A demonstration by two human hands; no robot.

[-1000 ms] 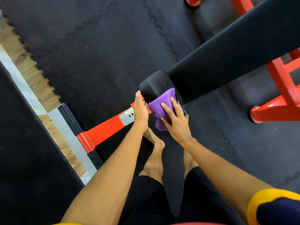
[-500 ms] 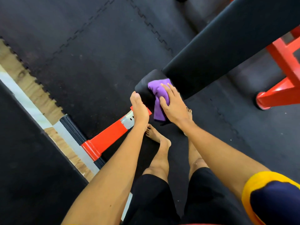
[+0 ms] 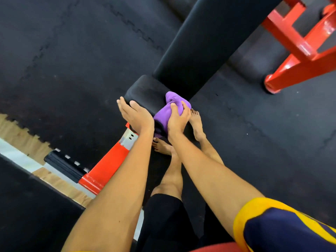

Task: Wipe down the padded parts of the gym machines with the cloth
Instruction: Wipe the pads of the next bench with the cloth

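Your right grip (image 3: 178,118) is curled round the purple cloth (image 3: 174,101), thumb and fingers bunching it against the right end of the small black pad (image 3: 145,90). Your left grip (image 3: 136,115) lies wide, fingers straight, against that pad's near left corner, holding nothing. The cloth sits just where the small pad meets the long black pad (image 3: 209,39). The red base bar (image 3: 107,166) passes under your left forearm. The red frame (image 3: 300,51) stands well apart to the right. Black floor mat (image 3: 72,51) lies open on the left.
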